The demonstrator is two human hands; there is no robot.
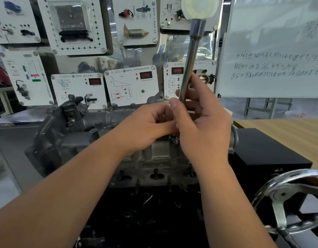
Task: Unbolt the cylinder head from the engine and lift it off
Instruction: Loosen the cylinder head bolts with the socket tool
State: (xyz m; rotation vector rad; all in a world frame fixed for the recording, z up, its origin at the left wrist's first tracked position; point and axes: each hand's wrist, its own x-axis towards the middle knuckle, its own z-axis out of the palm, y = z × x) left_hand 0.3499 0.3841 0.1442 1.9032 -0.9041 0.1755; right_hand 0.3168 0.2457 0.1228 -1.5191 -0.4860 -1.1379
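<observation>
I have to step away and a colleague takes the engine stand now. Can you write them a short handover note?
Right hand grips the long steel driver shaft with the pale translucent handle, held upright over the grey cast cylinder head.
Left hand pinches at the shaft's lower end; what it holds is hidden.
Head sits on the black engine block.
Done: cannot tell how many bolts are out.
Left: finish unbolting, lift head off.

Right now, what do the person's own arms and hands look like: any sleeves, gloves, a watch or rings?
Both forearms are bare along their whole visible length; no sleeve shows in the frame. The left hand and right hand wear no gloves. No watch, wristband or ring is visible on either wrist or on the fingers that show. The nails that can be seen look short and plain.
</observation>
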